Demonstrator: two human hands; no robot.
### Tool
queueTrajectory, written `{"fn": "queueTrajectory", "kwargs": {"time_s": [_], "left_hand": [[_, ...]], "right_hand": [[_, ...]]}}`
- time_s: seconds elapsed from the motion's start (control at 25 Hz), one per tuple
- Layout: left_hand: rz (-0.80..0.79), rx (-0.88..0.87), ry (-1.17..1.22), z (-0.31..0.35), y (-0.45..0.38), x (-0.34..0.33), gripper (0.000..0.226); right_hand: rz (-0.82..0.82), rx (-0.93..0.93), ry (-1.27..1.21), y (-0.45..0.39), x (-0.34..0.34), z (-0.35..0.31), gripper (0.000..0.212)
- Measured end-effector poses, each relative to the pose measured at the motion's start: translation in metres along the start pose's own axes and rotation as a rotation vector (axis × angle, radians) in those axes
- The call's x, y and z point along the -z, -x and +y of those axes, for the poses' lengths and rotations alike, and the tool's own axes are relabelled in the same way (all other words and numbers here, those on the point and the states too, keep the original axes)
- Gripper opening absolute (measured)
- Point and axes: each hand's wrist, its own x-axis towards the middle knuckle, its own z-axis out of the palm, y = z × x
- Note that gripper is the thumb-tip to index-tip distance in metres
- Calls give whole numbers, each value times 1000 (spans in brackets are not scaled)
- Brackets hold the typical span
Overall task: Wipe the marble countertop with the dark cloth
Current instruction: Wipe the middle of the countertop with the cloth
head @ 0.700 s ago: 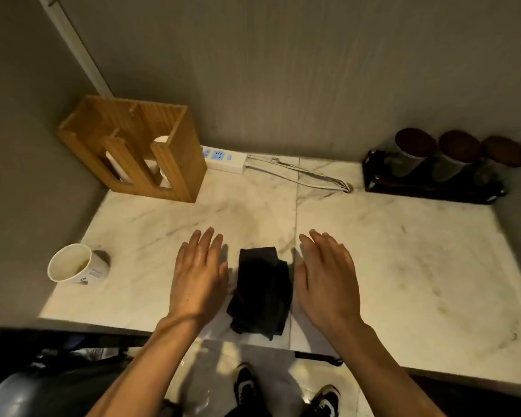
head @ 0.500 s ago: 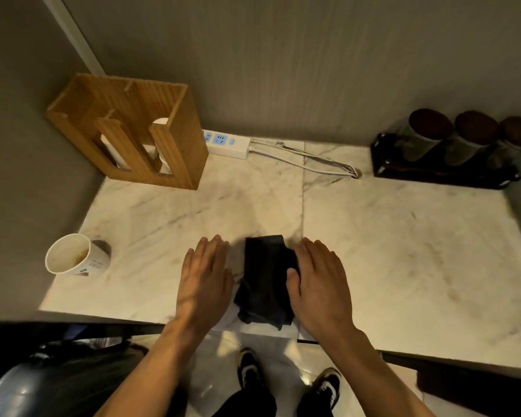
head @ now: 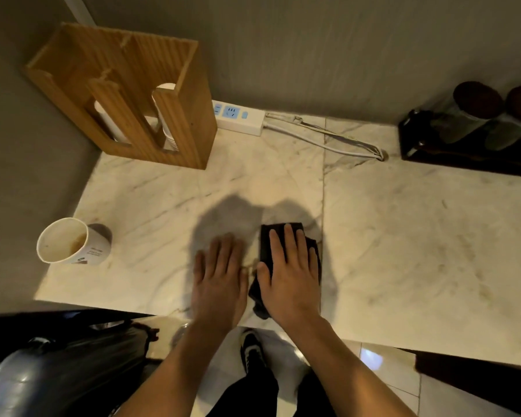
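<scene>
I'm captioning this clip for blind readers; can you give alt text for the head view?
A person's right hand presses flat on a dark cloth on a marble countertop, left hand flat beside it. A paper cup sits left.

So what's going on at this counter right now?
A person is about to wipe the marble countertop. The right hand lies flat on a folded dark cloth near the front edge, and the left hand rests on the bare marble beside it. A used paper cup stands at the left.
</scene>
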Motion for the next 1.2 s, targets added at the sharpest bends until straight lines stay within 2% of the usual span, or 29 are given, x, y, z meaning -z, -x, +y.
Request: {"fn": "queueTrajectory", "kwargs": {"time_s": [0.2, 0.52, 0.72, 0.92, 1.2], "left_hand": [[-5, 1, -26, -2, 0, -4, 53], [26, 24, -8, 4, 1, -3, 54], [81, 18, 29, 22, 2, -6, 52], [57, 34, 85, 50, 6, -10, 53], [6, 4, 78, 71, 8, -17, 57]], "right_hand": [[25, -111, 50, -3, -22, -3, 68], [23, -29, 98, 23, -23, 29, 66], [-3, 115, 100, 47, -15, 65, 66], [-45, 302, 149, 53, 2, 108, 63], [-204, 535, 252, 27, 24, 153, 67]]}}
